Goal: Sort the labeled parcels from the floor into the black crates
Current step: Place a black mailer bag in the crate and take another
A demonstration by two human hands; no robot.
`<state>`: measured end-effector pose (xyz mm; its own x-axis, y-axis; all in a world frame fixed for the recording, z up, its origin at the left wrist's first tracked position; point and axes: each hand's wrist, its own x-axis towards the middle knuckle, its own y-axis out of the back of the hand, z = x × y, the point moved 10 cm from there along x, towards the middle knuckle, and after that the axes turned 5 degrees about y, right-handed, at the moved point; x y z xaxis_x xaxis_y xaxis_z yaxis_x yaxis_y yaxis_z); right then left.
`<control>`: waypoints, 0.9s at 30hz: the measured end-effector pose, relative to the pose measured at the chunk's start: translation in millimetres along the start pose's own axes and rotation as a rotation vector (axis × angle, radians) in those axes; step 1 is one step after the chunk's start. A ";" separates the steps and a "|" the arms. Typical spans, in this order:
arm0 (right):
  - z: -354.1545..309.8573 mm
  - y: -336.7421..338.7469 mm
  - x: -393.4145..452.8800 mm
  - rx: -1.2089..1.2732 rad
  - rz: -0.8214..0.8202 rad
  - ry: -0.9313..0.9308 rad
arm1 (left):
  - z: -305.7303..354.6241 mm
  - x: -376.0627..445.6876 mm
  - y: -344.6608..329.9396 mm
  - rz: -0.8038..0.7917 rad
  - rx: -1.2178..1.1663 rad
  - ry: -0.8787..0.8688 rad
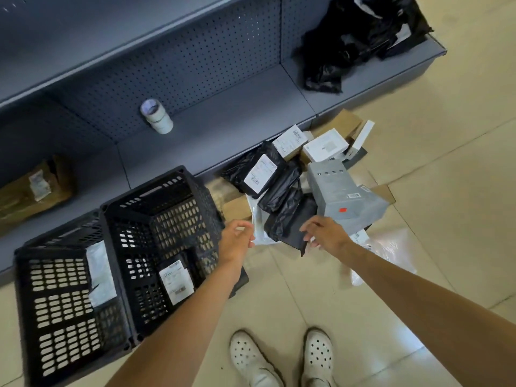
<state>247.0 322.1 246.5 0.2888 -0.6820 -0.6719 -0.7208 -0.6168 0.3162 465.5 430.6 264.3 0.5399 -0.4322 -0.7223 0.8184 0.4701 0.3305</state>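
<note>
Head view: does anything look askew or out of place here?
The two black crates lean tilted against the shelf base rather than standing flat, and the parcel pile sprawls unevenly across the floor.

This is a stockroom or parcel-sorting area of a shop. Grey metal shelving (223, 113) with a perforated pegboard back runs along a tiled floor (418, 152), with a roll of tape (157, 116) on it. Labeled parcels (293, 180) lie heaped on the floor beside black crates (117, 263) holding more.
</note>
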 end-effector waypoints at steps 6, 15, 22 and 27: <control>16.8 -13.0 26.6 0.040 0.021 0.003 | -9.3 24.7 -30.5 -0.035 -0.044 -0.025; 82.1 -84.3 84.7 0.001 0.053 0.006 | -87.4 93.9 -57.1 0.009 -0.220 0.021; 124.8 -119.9 145.0 -0.107 0.148 0.001 | -144.2 154.2 -79.8 0.056 -0.240 -0.022; 149.7 -127.6 194.4 -0.071 0.248 -0.055 | -172.1 205.1 -94.8 0.053 -0.112 -0.036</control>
<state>300.8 327.0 -24.7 0.0727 -0.7948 -0.6025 -0.7188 -0.4605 0.5208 464.8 429.8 -19.7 0.5903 -0.4304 -0.6828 0.7624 0.5750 0.2967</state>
